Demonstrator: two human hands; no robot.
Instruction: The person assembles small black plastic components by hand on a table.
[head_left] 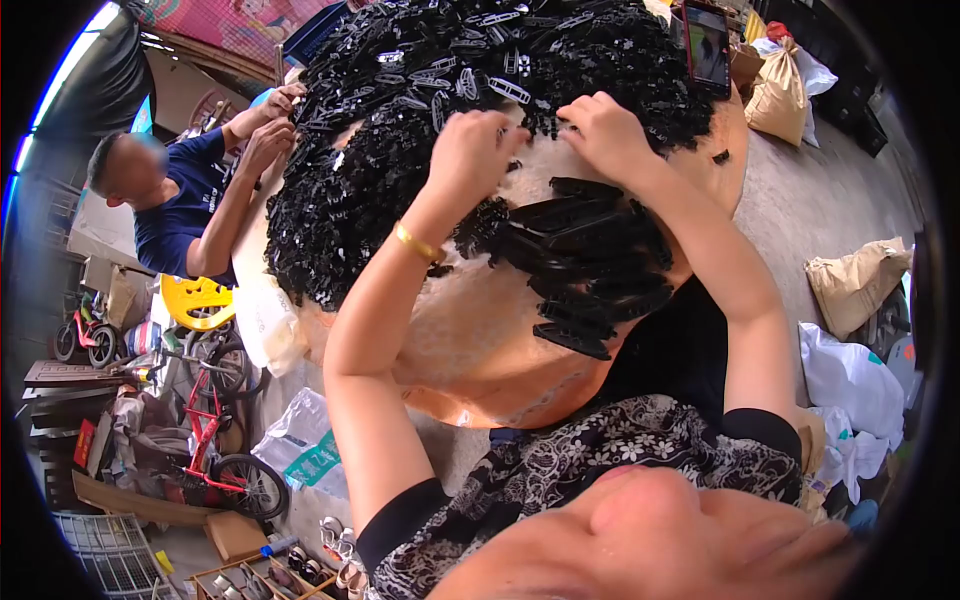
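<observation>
A big heap of small black plastic pieces (pixel 420 60) covers the far part of a table with a pale, tan covering (pixel 440 350). My left hand (pixel 472 152), below a gold bracelet on the wrist, is at the heap's near edge with its fingers curled in. Just to its right, my right hand (pixel 606 138) also has bent fingers pointing toward the left one. Whatever either hand holds is too small or blurred to name. Between my forearms lies a stack of longer black plastic pieces (pixel 590 260), nearer to me than the hands.
A phone (pixel 707 50) stands upright at the heap's right. At the table's left side a co-worker (pixel 185 200) in a dark blue shirt has both hands by the heap. Tan sacks (pixel 782 92) stand on the floor at right. A red bicycle (pixel 205 410) is at left.
</observation>
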